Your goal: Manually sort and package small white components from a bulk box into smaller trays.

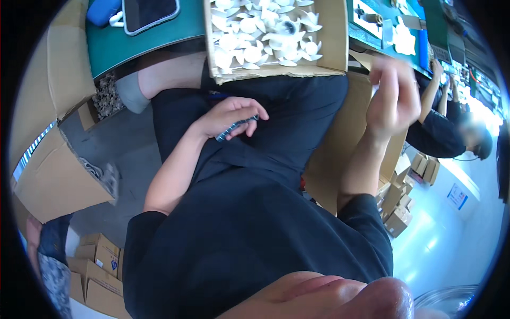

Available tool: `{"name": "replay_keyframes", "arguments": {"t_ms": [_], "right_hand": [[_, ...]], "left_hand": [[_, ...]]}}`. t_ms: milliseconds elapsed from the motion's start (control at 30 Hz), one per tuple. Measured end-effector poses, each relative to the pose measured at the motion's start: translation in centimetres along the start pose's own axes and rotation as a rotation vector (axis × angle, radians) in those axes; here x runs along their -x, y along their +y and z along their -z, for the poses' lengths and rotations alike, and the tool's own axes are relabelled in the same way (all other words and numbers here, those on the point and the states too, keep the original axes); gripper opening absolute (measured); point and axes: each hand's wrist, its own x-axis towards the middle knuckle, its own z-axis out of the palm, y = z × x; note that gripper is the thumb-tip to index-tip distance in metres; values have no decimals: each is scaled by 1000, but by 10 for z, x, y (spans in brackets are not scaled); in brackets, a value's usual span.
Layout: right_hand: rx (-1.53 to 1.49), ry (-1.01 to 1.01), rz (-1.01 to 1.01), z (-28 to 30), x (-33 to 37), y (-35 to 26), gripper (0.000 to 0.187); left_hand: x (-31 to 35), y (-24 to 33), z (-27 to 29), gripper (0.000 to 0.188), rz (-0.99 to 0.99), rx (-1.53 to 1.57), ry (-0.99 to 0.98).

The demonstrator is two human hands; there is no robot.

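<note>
My left hand (226,118) rests over my lap, its fingers curled round a thin dark strip (231,128) with a row of small light marks along it. What the strip is, I cannot make out. Raised at the right is my right hand (393,101), smeared by motion, fingers bent; whether anything is in them cannot be seen. It is nearest to the right side of an open cardboard box (334,37). Many small white bladed parts, like little fan impellers (249,26), lie heaped in that box. One piece (286,27) among them has a dark grey centre.
The green table (149,49) carries a phone (150,13) and a blue case (103,11). Metal and white parts (405,40) lie on the table's right side. Large cartons (61,178) stand at left. A co-worker (443,130) sits at right, near stacked boxes (396,210).
</note>
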Motion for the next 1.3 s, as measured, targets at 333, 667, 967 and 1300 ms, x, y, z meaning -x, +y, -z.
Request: {"name": "replay_keyframes", "arguments": {"t_ms": [333, 667, 967, 1300], "right_hand": [[-213, -510, -158, -29, 100, -43, 25], [396, 58, -431, 31, -34, 90, 27], [303, -249, -445, 53, -69, 126, 31], [616, -594, -888, 238, 245, 177, 36]], "left_hand": [[-16, 10, -55, 48, -181, 20, -107], [-21, -26, -16, 47, -43, -30, -89], [-31, -31, 1, 40, 52, -86, 19], [-38, -36, 0, 37, 151, -161, 51]]}}
